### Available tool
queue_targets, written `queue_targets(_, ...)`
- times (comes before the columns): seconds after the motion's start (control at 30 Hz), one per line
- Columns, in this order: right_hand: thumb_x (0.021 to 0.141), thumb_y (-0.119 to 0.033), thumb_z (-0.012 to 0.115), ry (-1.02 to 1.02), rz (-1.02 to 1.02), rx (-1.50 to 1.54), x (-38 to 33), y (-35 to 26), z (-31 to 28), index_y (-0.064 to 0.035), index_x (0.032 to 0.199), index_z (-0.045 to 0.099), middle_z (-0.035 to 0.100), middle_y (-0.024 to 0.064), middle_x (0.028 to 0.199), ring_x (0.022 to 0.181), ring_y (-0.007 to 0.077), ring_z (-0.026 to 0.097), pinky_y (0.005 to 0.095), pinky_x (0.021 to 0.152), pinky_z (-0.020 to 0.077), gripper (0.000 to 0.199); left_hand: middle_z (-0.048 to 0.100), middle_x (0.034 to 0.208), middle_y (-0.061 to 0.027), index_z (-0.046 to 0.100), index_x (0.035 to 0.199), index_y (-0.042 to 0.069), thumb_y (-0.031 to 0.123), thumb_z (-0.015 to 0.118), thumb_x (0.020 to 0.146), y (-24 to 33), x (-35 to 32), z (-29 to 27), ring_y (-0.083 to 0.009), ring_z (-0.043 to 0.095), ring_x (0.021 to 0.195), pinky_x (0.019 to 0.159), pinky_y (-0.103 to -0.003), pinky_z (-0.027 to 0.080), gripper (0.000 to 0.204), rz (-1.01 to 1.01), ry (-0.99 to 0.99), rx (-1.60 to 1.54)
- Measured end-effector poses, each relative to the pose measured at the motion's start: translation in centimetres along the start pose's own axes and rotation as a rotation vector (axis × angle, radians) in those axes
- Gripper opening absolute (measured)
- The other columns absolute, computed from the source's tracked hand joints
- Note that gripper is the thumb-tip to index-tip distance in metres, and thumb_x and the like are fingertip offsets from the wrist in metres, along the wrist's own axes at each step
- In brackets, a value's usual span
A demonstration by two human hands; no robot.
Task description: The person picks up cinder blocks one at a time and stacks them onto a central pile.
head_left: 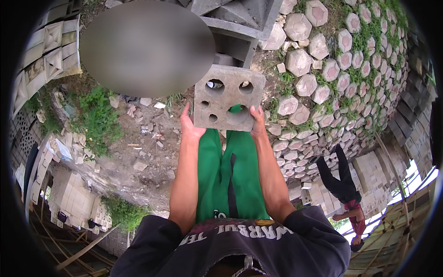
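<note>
A grey square concrete ventilation block [222, 98] is held out in front of my body, above my green-clad legs. Its face has several round holes of differing sizes, and green shows through the large one at the lower right. My left hand [190, 123] grips the block's left edge near the lower corner. On the opposite edge, my right hand [258, 122] has its thumb against the face and its fingers mostly hidden behind the side. Just beyond the block's far edge stand larger grey concrete blocks [265, 27] with angled recesses.
Hexagonal pavers [299, 62] with grass between them cover the ground on the right. Rubble and bare soil [143, 138] lie left, beside green weeds [99, 117]. Patterned blocks [55, 48] are stacked at far left. Another person [346, 184] stands lower right. A blurred oval hides the upper left.
</note>
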State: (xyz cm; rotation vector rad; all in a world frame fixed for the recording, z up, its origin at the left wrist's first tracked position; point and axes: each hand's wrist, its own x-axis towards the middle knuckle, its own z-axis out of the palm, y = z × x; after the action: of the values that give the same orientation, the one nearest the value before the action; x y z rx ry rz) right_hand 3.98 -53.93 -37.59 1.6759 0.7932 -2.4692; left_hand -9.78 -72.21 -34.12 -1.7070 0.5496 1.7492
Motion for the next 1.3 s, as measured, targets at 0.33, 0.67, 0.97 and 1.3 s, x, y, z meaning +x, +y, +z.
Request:
queue_targets(0.33,0.08,-0.036,0.071,-0.066,-0.009,0.014,1.6,-1.1,-0.3,-0.0007,0.135,0.042,0.055,0.0116,0.124,0.111,0.0233,0.054,0.0358,0.095,0.0437,0.071,0.056,0.124,-0.0187,0.053,0.12,-0.002,0.023,0.034,0.094,-1.6,4.2,-4.6,-0.0361,0.05,0.117,0.103,-0.051,0.037,0.041,0.061,-0.071,-0.046)
queue_targets(0.67,0.083,-0.036,0.068,-0.027,-0.026,-0.024,1.4,-1.8,0.5,-0.0012,0.133,0.045,0.056,0.0105,0.121,0.108,0.0224,0.055,0.0352,0.093,0.0451,0.065,0.059,0.122,-0.0151,0.055,0.119,0.0,0.023,0.038,0.096,-1.7,3.5,-4.2,-0.0322,0.054,0.114,0.101,-0.046,0.04,0.037,0.049,-0.153,-0.026)
queue_targets(0.97,0.085,-0.038,0.066,-0.008,-0.043,-0.016,2.7,-1.3,0.7,0.0015,0.128,0.048,0.057,0.0108,0.119,0.106,0.0212,0.056,0.0346,0.091,0.0455,0.061,0.06,0.118,-0.0148,0.055,0.117,0.0,0.023,0.038,0.095,-0.7,4.3,-3.1,-0.0317,0.055,0.111,0.099,-0.046,0.041,0.037,0.094,-0.166,0.007)
queue_targets(1.3,0.091,-0.044,0.059,0.024,-0.124,0.037,5.6,-3.8,4.9,-0.0001,0.127,0.049,0.056,0.0122,0.122,0.11,0.0216,0.054,0.0359,0.094,0.0451,0.057,0.051,0.132,-0.0179,0.048,0.126,-0.002,0.026,0.036,0.096,2.4,3.8,3.9,-0.0348,0.046,0.123,0.106,-0.05,0.033,0.043,0.164,-0.163,-0.002)
